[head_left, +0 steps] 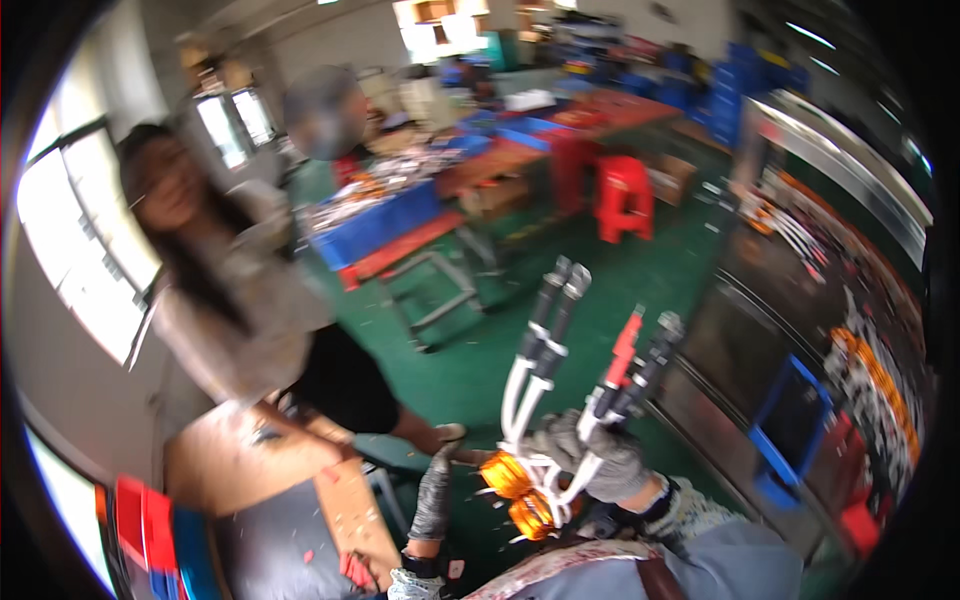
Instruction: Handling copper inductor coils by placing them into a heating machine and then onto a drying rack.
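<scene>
My right hand (610, 462), in a grey glove, is closed around the white-sleeved leads of two copper-wire coils (505, 474). The coils hang to the left of the fist. Several leads (540, 365) fan upward, with black sleeves and bare metallic ends; one has a red sleeve (624, 348). Left of the coils and apart from them, my left hand (432, 495) is also gloved in grey. It appears edge-on and blurred, its fingers seemingly stretched out, with nothing visible in it.
A person (240, 290) stands at the left beside a wooden-topped table (215, 450). Red bins (145, 520) stand at lower left. To the right runs a metal workbench (740, 330) with coils and a blue tray (795, 415). Farther off are a red stool (625, 195) and a blue bin (385, 225).
</scene>
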Demonstrator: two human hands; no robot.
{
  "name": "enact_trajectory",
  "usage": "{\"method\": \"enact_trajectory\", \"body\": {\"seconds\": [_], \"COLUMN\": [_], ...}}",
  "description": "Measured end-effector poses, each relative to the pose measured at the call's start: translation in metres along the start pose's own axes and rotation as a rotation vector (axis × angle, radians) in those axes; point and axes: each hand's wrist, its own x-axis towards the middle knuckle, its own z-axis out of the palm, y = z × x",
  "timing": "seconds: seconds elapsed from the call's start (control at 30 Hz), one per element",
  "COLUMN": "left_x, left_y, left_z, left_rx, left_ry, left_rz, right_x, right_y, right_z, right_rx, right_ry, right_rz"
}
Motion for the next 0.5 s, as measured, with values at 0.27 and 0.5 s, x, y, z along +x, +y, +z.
{"method": "enact_trajectory", "body": {"seconds": [0.27,0.5], "left_x": [0.104,0.166], "left_y": [-0.094,-0.067], "left_z": [0.158,0.266], "left_rx": [0.282,0.25], "left_ry": [-0.515,-0.911], "left_rz": [0.004,-0.168], "right_x": [-0.068,-0.136], "right_y": [-0.143,-0.242], "right_z": [-0.149,-0.268], "right_rx": [0.156,0.113], "right_ry": [0.357,0.683], "right_rz": [-0.43,-0.719]}}
